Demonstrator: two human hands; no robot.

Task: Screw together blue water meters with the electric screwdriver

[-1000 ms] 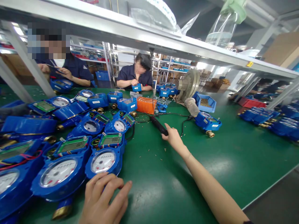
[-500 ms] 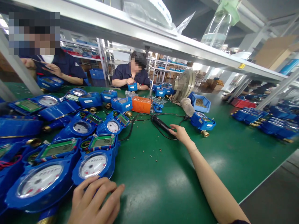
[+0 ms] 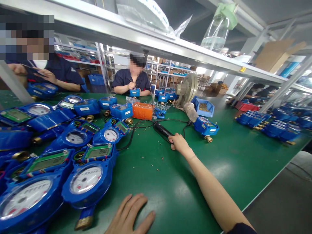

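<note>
My right hand is wrapped round the near end of a black corded electric screwdriver, which lies slanting across the green tabletop. Its tip is hidden. Over the front of the table my left hand is open, fingers spread, with nothing in it. Just left of that hand lies a blue water meter, its round dial facing up, a small display above it and a brass fitting below. Small loose screws are scattered between my hands.
More blue meters crowd the left side. Farther back are an orange box, a blower, a blue bin of small brass-coloured parts and a single meter. A metal shelf spans overhead. Two co-workers sit opposite, handling meters.
My right hand has closed round the screwdriver's end, where its fingers were only reaching it before. My left hand has moved right, away from the nearest meter. The view has shifted slightly.
</note>
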